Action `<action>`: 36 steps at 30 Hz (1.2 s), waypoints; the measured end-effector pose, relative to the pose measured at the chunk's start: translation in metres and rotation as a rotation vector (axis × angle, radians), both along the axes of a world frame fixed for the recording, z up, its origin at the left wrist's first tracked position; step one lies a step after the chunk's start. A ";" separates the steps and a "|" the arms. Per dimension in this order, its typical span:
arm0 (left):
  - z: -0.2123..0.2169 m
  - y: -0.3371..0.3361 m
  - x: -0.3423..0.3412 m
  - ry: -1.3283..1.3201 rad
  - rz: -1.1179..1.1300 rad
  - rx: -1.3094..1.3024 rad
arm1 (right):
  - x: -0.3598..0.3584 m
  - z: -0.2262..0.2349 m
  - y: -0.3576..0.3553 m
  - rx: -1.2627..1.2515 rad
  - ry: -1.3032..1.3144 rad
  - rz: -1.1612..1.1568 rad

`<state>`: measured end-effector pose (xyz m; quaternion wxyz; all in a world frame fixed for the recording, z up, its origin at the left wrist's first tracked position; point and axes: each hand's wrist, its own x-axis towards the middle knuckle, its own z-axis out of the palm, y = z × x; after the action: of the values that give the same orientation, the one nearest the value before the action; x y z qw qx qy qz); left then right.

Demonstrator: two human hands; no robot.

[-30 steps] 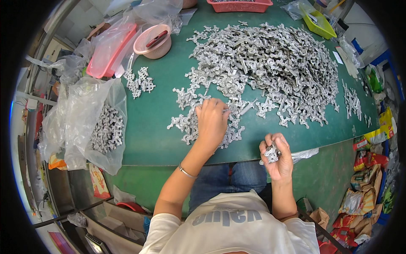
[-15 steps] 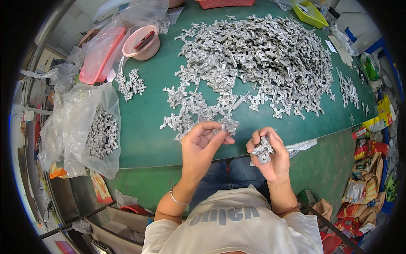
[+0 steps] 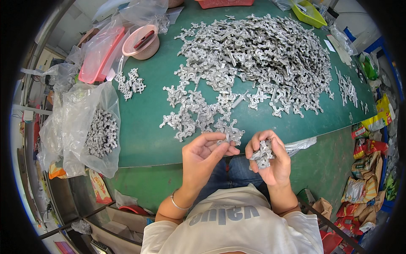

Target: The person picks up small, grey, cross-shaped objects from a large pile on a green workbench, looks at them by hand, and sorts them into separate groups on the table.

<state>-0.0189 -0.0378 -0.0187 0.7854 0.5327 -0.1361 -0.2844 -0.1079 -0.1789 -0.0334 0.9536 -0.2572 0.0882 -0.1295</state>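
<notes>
My left hand [image 3: 206, 153] is at the near edge of the green table, thumb and fingers pinching a small grey cast-metal part. More of the same parts [image 3: 230, 131] lie just beyond its fingertips. To its right, my right hand [image 3: 277, 161] curls around a small clump of metal castings [image 3: 263, 154] held against the palm. Beyond both hands spreads a big heap of these lobed silver castings [image 3: 258, 51], with a looser cluster [image 3: 186, 116] trailing toward my left hand.
A clear plastic bag [image 3: 103, 148] of castings stands at the table's left edge. Nearby are a small group of castings [image 3: 130, 84], a pink basket [image 3: 146, 48] with a red object in it and a pink tray [image 3: 99, 59]. Thin metal strips [image 3: 347, 88] lie at right, a yellow-green basket [image 3: 309, 15] farther back.
My left hand has moved slightly right and toward me, still pinching the part. My right hand keeps its clump, its fingers shifted slightly. The hands are a little closer together.
</notes>
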 end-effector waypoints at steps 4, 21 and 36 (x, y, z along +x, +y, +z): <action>0.006 0.001 -0.005 0.037 -0.035 0.011 | -0.002 -0.003 0.001 0.008 -0.045 0.023; 0.009 -0.005 -0.019 -0.009 -0.138 -0.046 | 0.001 0.006 -0.002 -0.580 0.051 -0.160; 0.015 -0.004 -0.027 -0.084 -0.086 0.045 | -0.003 0.003 -0.004 -0.443 0.060 -0.122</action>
<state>-0.0457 -0.0414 -0.0037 0.7539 0.5554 -0.1853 -0.2982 -0.1106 -0.1826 -0.0301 0.8611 -0.4583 0.1011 -0.1956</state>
